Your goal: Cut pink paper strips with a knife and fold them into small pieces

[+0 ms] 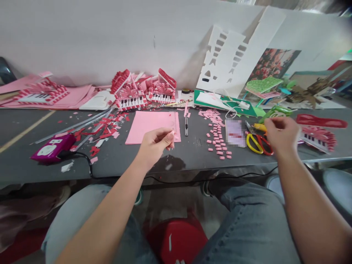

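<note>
The left hand has its fingertips together over the pink sheet; whether they pinch a piece is too small to tell. The right hand curls beside the scissors, its grip unreadable. Between both hands on the bench, many small pink pieces look finished; flat scraps behind seem unworked. Piano-like models at the back edge appear largely built. The lilac card is partly pixelated.
</note>
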A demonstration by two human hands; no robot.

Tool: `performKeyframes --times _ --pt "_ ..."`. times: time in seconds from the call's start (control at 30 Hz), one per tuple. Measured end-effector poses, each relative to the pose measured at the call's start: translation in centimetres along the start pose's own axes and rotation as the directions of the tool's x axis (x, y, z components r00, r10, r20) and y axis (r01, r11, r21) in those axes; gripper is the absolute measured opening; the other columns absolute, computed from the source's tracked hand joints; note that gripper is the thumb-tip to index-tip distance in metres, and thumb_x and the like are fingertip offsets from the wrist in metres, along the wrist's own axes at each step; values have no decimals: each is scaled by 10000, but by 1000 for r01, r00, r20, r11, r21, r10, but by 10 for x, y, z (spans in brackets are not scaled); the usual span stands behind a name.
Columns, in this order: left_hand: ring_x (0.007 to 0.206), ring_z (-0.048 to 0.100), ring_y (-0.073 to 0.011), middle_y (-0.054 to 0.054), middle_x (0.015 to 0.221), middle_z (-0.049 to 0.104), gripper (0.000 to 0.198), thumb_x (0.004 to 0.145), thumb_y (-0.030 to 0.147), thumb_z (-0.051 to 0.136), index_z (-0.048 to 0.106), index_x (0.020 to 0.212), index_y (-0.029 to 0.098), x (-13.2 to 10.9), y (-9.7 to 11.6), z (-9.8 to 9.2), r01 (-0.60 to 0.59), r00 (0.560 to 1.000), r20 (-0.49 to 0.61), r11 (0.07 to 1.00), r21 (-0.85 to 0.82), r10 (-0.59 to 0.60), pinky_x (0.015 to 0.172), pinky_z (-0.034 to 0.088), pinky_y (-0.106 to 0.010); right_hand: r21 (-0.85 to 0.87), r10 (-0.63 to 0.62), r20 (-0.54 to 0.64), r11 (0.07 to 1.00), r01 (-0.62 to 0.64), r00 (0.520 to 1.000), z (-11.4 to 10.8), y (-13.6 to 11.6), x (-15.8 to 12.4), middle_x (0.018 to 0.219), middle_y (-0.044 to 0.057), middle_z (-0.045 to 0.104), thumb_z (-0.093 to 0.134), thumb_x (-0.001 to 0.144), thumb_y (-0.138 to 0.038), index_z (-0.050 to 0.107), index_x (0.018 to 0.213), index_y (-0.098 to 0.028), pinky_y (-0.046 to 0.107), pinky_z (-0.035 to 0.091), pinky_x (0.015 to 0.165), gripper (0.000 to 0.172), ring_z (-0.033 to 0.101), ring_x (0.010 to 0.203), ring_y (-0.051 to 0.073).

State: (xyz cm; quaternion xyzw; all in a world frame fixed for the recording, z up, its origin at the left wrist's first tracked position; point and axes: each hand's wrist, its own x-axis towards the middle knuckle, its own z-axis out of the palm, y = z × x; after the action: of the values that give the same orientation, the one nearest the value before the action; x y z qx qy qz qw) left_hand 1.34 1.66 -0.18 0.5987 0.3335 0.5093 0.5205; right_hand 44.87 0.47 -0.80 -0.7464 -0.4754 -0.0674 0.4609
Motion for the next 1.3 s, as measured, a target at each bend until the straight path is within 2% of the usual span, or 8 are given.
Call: performKeyframes --times 0.07,0.13,0.2,0.33,0.4,0.6,0.8,1.3 --pt "553 564 -118 -6 617 652 415 766 582 903 803 873 193 0 -1 3 18 1000 19 994 -106 -16 542 477 -262 216 -85 172 975 46 981 4 -57 -29 918 141 742 762 849 -277 743 925 -185 380 490 764 120 653 790 211" --pt "546 554 -113 -6 630 656 423 722 577 935 807 858 198 -1 1 6 43 999 41 981 -189 -35 529 462 -261 426 -211 363 904 40 907 9 -110 -61 874 82 738 813 826 -361 754 918 -201 356 503 727 194 650 745 185" --pt "533 546 -108 5 613 643 416 693 556 960 805 847 202 -2 4 9 66 997 62 966 -251 -52 523 453 -256 568 -287 525 819 -79 801 16 -151 -90 845 46 727 841 808 -411 746 898 -211 330 502 676 239 631 699 162" --pt "524 544 -104 17 597 635 411 672 532 980 809 858 209 -5 10 13 84 994 92 944 -318 -57 525 451 -251 675 -359 688 635 -375 631 30 -191 -123 704 2 662 849 812 -508 706 815 -205 290 460 598 335 570 627 131" --pt "533 557 -104 8 630 663 408 664 525 987 813 857 211 -7 11 13 87 994 94 937 -338 -59 526 457 -248 689 -387 709 557 -463 589 34 -198 -130 682 -13 639 847 820 -519 698 801 -202 282 444 592 351 540 611 115" --pt "549 572 -91 -2 689 706 385 643 487 1008 825 845 216 -9 11 17 72 996 73 917 -392 -48 542 493 -233 690 -411 723 432 -580 555 44 -213 -140 706 -11 663 886 793 -482 680 790 -191 266 386 573 357 500 601 93" --pt "555 585 -85 -7 751 749 381 632 474 1013 822 846 222 -9 13 20 51 999 19 913 -404 -48 559 529 -236 688 -408 722 349 -636 558 51 -217 -145 705 -11 670 891 795 -476 679 795 -199 271 385 588 349 495 610 95" --pt "560 653 -149 -3 623 704 408 684 573 958 831 860 227 -13 14 17 -18 999 41 975 -223 28 527 553 -283 709 -480 691 305 -636 541 51 -213 -142 694 -17 646 883 810 -497 692 764 -222 296 386 611 338 538 641 121"
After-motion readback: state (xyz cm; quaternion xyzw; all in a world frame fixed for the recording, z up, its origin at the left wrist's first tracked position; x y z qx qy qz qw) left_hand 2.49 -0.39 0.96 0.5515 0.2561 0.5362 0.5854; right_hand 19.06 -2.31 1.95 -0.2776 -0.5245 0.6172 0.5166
